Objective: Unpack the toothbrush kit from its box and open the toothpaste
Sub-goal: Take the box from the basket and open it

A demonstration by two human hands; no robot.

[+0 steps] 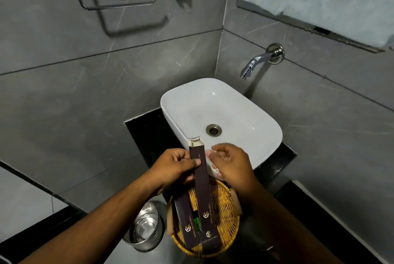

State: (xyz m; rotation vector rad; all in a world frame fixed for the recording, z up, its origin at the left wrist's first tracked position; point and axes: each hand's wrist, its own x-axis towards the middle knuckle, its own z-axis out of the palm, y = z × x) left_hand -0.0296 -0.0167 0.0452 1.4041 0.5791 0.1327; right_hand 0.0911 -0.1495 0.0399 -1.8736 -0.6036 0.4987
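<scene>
My left hand (173,166) grips a long dark brown kit box (201,180) near its top end. The box stands tilted over the basket, and its top flap (194,141) is open. My right hand (231,163) is just right of the box's open end, fingers curled around a small white packet (213,169) that is mostly hidden by the hand. Whether that packet holds the toothbrush or the toothpaste cannot be told. Two more dark boxes with gold logos (186,224) (211,238) lie in the basket, with a green item (196,220) between them.
A round wicker basket (226,210) sits on the black counter (149,133) under my hands. Behind it are the white basin (221,110) and a wall tap (255,63). A steel bin (145,227) stands lower left. A towel ring (115,3) hangs on the grey tiled wall.
</scene>
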